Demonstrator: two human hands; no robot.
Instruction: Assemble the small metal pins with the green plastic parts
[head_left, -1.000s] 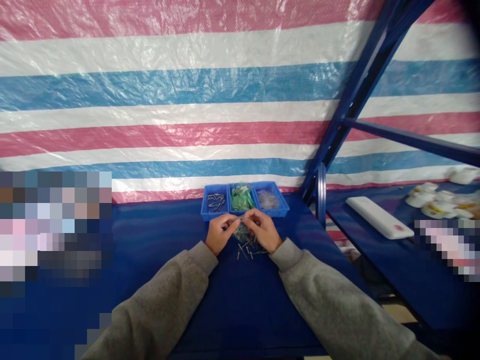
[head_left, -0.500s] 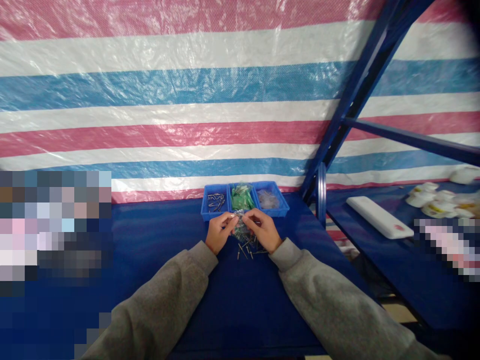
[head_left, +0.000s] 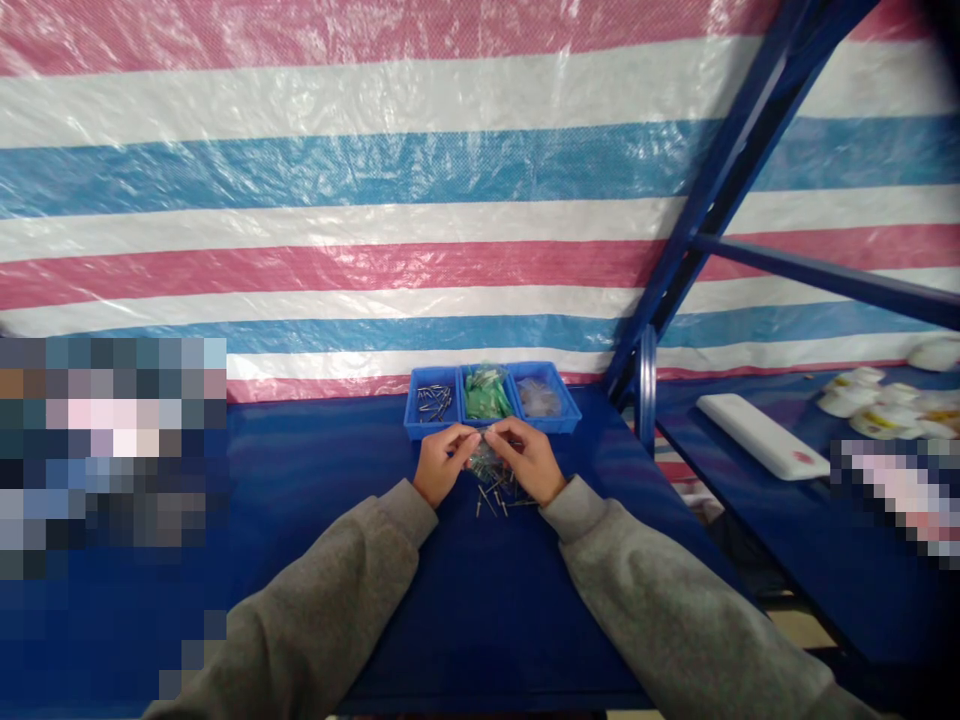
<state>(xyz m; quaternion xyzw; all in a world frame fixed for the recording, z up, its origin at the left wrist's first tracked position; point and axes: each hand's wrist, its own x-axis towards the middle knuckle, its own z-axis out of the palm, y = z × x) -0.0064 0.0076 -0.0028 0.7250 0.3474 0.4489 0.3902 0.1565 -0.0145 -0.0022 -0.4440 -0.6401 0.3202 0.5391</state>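
Observation:
My left hand point(head_left: 443, 462) and my right hand point(head_left: 524, 458) meet just in front of a blue divided tray point(head_left: 420, 432). Both pinch the top edge of a small clear plastic bag point(head_left: 486, 455), which hangs between the fingertips; its contents are hard to make out. Below the bag, a loose pile of metal pop rivets point(head_left: 492, 498) lies on the blue table point(head_left: 480, 610). More rivets point(head_left: 433, 402) sit in the tray's left compartment. The middle one holds green packets point(head_left: 486, 392), and the right one a heap of clear plastic bags point(head_left: 537, 397).
A striped plastic sheet point(head_left: 337, 270) hangs behind the table. To the right, a blue metal frame post point(head_left: 697, 220) slants upward. On the neighbouring table lie a long white box point(head_left: 761, 436) and several white bottles point(head_left: 889, 410). Blurred blocks cover the left side.
Both hands keep their pinch on the bag, its top edge now slightly lower between the fingers. The whole view has shifted a little.

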